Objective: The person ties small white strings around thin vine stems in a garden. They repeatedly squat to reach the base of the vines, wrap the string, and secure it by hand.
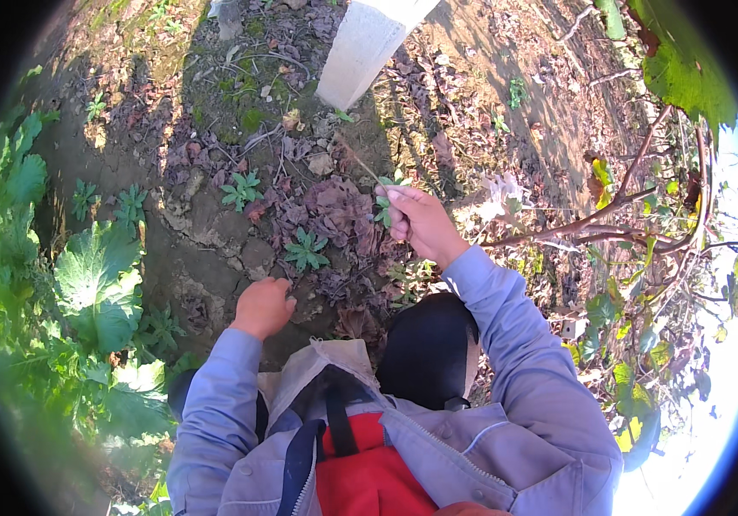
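Note:
My right hand (426, 226) grips a small uprooted weed (382, 211). Its thin brown root points up and away from my fingers, and green leaves show beside them. Lower and to the left, my left hand (263, 307) is held over the soil with its fingers curled; whether something small is in it is hidden. Just beyond that hand grows a rooted green weed (305, 250). A second rooted weed (241, 191) stands farther off, on the left. Dry, crumpled purple-brown leaves (340, 209) cover the ground between my hands.
A pale square post (362, 58) stands in the ground ahead. Bare woody vine branches (601, 216) reach in from the right, close to my right sleeve. Large leafy green plants (99, 280) crowd the left side. My dark-clad knee (430, 348) is just below my right forearm.

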{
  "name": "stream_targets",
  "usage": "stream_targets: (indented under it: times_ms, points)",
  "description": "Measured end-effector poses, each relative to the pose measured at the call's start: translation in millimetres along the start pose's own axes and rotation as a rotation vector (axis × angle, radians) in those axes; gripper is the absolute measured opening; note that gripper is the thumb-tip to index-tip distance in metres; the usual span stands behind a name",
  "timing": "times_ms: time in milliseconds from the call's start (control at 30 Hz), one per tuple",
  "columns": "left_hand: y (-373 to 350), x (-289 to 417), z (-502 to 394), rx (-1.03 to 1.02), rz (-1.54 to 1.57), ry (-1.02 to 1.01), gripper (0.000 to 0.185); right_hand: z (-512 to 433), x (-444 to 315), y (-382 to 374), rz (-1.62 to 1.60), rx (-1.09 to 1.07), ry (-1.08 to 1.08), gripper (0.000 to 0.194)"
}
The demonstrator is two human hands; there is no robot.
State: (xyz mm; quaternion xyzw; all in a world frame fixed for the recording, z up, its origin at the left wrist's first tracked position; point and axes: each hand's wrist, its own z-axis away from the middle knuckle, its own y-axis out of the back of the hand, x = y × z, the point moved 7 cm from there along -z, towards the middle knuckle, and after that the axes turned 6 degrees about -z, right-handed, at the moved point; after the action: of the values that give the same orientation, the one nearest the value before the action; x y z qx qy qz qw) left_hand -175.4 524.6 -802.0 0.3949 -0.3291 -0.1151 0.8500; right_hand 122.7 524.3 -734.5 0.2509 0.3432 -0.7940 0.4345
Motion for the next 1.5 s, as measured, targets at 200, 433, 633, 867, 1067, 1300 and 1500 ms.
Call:
stream_targets:
  times_ms: [200,433,633,867,1067,1300,1500]
  points:
    - [-3.0,4.7,-7.7,0.03,0.021,-0.035,0.031,28.2,-47.7,-10.4,1.306,0.173,0.636,0.054]
    - [-2.0,-1.9,-8.0,0.016,0.022,-0.017,0.032,109.6,-0.7,47.1,0.876,-0.009,0.167,0.033]
    - [-1.7,1.5,-8.3,0.024,-0.012,-0.047,0.031,152.6,21.9,173.4,0.704,0.489,-0.077,0.029]
    - [1.2,6.8,-6.3,0.041,0.013,-0.037,0.028,97.2,-0.8,230.0,0.151,0.779,0.156,0.043]
    - [4.5,6.2,-1.4,0.07,0.022,-0.017,0.03,46.4,-9.5,243.8,-0.106,0.623,0.201,0.033]
    - [3.9,7.6,-2.7,0.056,0.028,-0.027,0.029,70.3,-3.4,273.4,-0.63,0.534,0.497,0.024]
    - [5.6,9.7,-5.4,0.039,0.034,-0.036,0.03,76.5,-7.3,266.9,-0.725,0.48,0.633,0.03]
